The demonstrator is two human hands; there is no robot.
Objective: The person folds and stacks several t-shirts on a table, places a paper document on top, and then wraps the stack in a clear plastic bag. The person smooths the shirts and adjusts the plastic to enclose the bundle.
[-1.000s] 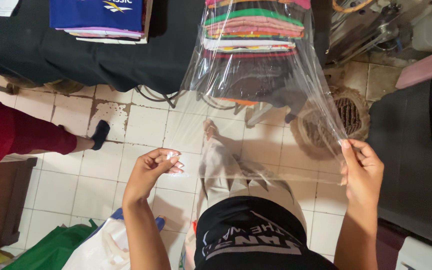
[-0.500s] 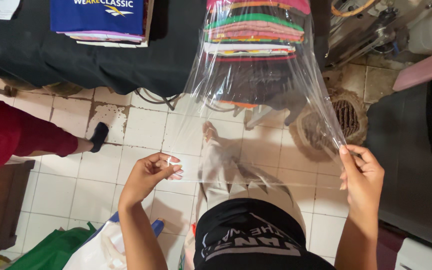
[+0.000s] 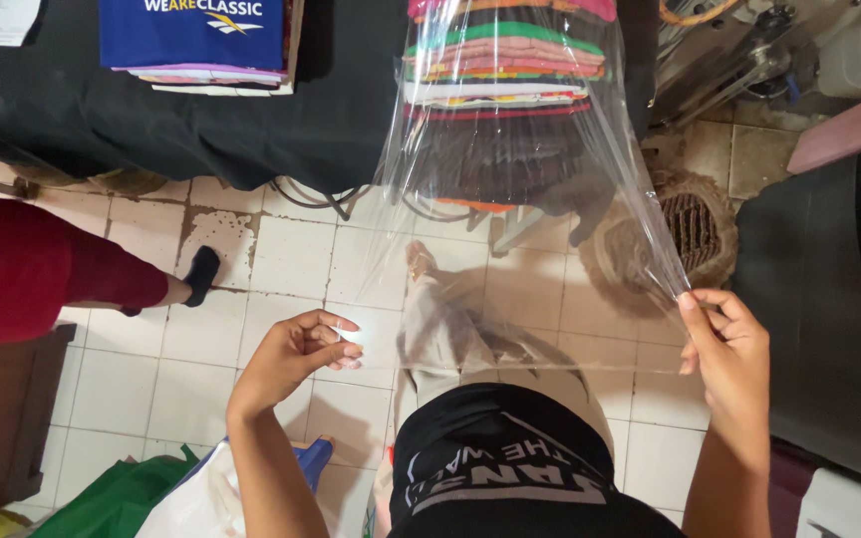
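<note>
I hold a clear plastic bag (image 3: pixel 540 199) stretched out in front of me above the tiled floor. My left hand (image 3: pixel 296 349) pinches its near left corner between thumb and fingers. Its near right corner is gripped by my right hand (image 3: pixel 729 354). The bag's far end reaches toward a stack of folded coloured shirts (image 3: pixel 505 60) on a black-covered table (image 3: pixel 151 130), and the stack shows through the film. Below the bag I see my leg in light trousers and my black shirt (image 3: pixel 500 478).
A second stack of folded shirts with a blue one on top (image 3: pixel 196 40) lies on the table at left. A person's leg in red trousers (image 3: pixel 32 269) stretches in from the left. A woven basket (image 3: pixel 695 229) stands at right, and green and white bags (image 3: pixel 151 493) lie at lower left.
Both hands stay on the bag's near corners. The left hand has shifted slightly, and the view has tipped a little so the stacks sit lower in frame.
</note>
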